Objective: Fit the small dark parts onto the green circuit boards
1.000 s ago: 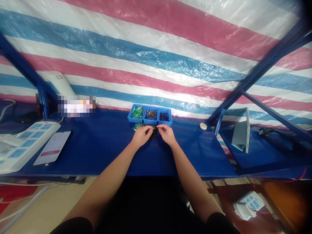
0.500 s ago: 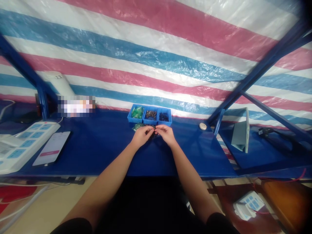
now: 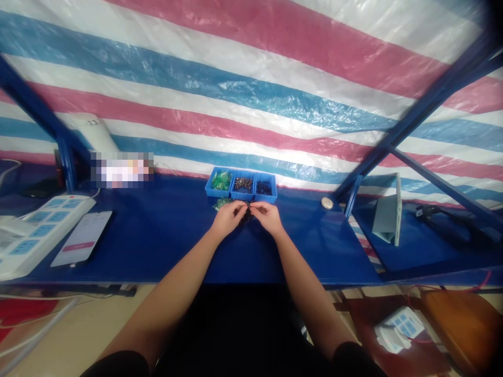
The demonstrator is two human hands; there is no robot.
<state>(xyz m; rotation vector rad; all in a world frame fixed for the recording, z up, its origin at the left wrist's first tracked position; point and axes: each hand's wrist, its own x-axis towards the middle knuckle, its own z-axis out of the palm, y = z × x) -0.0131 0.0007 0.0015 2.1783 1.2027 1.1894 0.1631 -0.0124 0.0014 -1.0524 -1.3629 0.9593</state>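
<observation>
My left hand (image 3: 228, 218) and my right hand (image 3: 268, 217) meet over the blue table (image 3: 157, 235), fingers pinched together on a small dark part (image 3: 247, 212) too small to make out. Just beyond the fingertips stands a row of three blue bins (image 3: 241, 193): green pieces (image 3: 221, 180) in the left one, metallic bits (image 3: 243, 184) in the middle, dark bits (image 3: 264, 188) in the right. A few green pieces (image 3: 219, 204) lie on the table by my left hand.
A phone (image 3: 82, 238) and a white power strip (image 3: 35, 235) lie at the left. A small round white thing (image 3: 327, 202) sits right of the bins. A grey folded stand (image 3: 389, 212) is on the lower shelf at right. A striped tarp (image 3: 251, 94) hangs behind.
The hands have drawn closer together, fingertips meeting over the small part. Otherwise things stay where they were.
</observation>
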